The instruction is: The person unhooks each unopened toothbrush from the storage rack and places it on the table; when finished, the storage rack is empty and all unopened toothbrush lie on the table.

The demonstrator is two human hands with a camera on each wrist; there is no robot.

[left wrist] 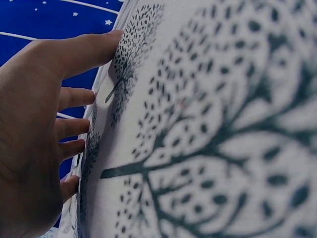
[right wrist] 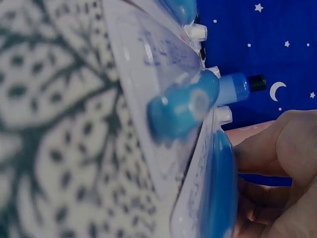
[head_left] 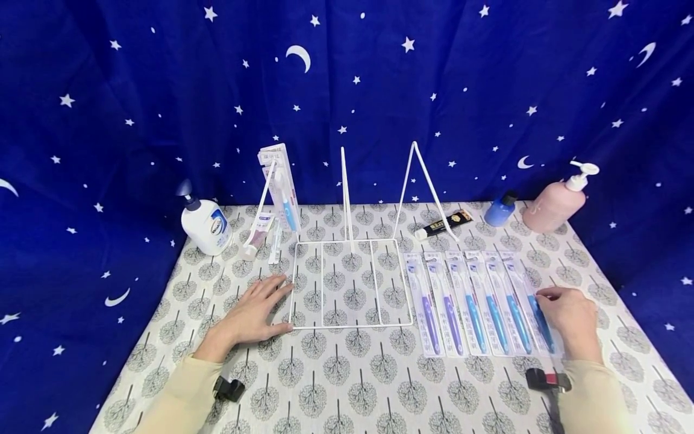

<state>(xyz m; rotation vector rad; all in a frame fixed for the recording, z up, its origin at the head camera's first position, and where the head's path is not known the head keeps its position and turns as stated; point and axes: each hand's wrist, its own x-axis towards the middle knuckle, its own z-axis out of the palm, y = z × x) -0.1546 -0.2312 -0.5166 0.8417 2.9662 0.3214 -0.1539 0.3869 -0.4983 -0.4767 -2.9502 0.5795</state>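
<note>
Packaged toothbrushes [head_left: 473, 304], several of them, lie side by side at the right, two with purple handles and the others blue. My right hand [head_left: 569, 316] grips the right edge of the outermost blue toothbrush pack [head_left: 542, 319]. In the right wrist view, the thumb meets that pack's edge [right wrist: 220, 183] and the other fingers curl behind it. A white wire rack [head_left: 351, 326] stands in the middle. My left hand [head_left: 255, 310] rests on the cloth with fingers spread, fingertips right at the rack's left side. The left wrist view shows the same hand [left wrist: 44, 119] holding nothing.
Toothbrush packs [head_left: 283, 190] hang on the rack's left arm. Beside them lie a toothpaste tube [head_left: 260, 232] and a slim pack [head_left: 275, 242]. A white pump bottle [head_left: 208, 226] stands far left. Back right are a black tube [head_left: 446, 225], a blue bottle [head_left: 499, 211] and a pink pump bottle [head_left: 554, 206].
</note>
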